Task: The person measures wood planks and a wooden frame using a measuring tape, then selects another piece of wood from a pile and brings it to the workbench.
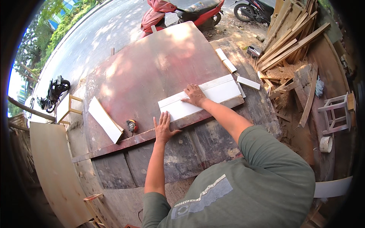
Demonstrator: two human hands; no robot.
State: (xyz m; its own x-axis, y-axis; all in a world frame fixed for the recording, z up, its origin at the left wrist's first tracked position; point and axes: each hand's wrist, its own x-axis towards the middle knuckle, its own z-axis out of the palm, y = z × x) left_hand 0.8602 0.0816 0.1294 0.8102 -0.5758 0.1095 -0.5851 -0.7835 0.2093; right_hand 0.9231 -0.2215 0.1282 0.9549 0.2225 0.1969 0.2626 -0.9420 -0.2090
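Observation:
A long white board [220, 92] lies near the front edge of the reddish worktop [140, 76], with a line or seam running along its length. My right hand [195, 95] rests on top of it left of its middle, palm down, the thumb apart from the fingers. At the board's left end, my left hand [163, 128] lies flat with spread fingers over the worktop's front edge, its fingertips beside or touching the board's corner. Neither hand is closed around anything. A black and orange tape measure [132, 125] sits to the left of my left hand.
White panels [104, 119] lie at the worktop's left, and short white strips [248, 83] at its right. Scrap wood [292, 41] leans at the far right. A small stool frame [336, 113] stands right. A red motorbike [182, 13] is parked beyond the worktop.

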